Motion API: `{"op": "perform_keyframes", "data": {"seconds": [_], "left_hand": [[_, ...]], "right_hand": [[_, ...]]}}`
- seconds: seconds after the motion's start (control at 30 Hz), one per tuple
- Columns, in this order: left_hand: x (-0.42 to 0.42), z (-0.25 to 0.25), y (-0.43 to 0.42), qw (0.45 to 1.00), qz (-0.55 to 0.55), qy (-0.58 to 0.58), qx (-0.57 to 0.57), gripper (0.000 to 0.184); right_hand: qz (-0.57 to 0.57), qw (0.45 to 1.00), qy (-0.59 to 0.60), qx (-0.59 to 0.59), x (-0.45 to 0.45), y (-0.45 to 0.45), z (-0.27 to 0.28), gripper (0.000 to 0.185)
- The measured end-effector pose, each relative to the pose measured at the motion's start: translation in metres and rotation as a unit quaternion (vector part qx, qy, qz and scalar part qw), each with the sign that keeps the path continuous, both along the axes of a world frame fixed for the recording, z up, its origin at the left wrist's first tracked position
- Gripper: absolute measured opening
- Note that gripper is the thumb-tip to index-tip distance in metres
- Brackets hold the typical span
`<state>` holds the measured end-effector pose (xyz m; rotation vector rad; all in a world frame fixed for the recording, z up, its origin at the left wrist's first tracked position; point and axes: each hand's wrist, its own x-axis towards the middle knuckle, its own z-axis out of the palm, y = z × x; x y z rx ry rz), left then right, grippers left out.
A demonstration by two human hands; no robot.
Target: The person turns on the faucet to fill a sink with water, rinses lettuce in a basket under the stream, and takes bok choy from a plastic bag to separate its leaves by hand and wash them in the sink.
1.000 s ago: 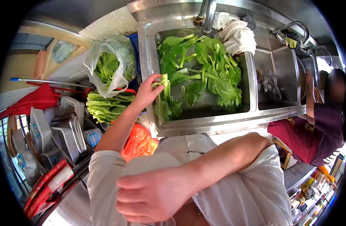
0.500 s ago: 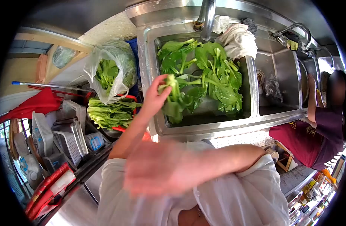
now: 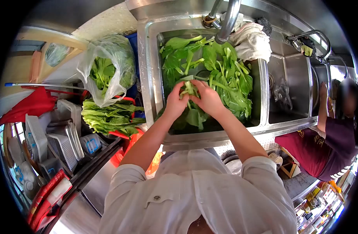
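Note:
Over the left basin of the steel sink (image 3: 147, 78), my left hand (image 3: 176, 102) and my right hand (image 3: 206, 100) meet around one head of bok choy (image 3: 190, 89). Its pale stem end points up between my fingertips, and its green leaves hang down toward the water. Both hands are closed on it; the exact finger contact is partly hidden. Loose bok choy leaves (image 3: 235, 91) float in the basin to the right and behind my hands.
A plastic bag of greens (image 3: 109, 74) and a red basket of long leafy lettuce (image 3: 109, 117) stand left of the sink. A faucet (image 3: 230, 23) arches above the basin beside a white cloth (image 3: 251, 41). Another person (image 3: 319, 150) works at the right.
My right hand has moved from in front of my body up into the basin, joining my left hand at the bok choy. The bok choy has shifted slightly right.

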<state>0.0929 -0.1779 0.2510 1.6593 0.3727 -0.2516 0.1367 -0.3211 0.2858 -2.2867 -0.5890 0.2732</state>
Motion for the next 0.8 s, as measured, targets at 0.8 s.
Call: {"op": "perform_keyframes", "data": {"seconds": [0.8], "left_hand": [[0.026, -0.068, -0.003, 0.997, -0.035, 0.034, 0.051, 0.024]], "right_hand": [[0.02, 0.939, 0.326, 0.109, 0.021, -0.037, -0.091, 0.035]]}}
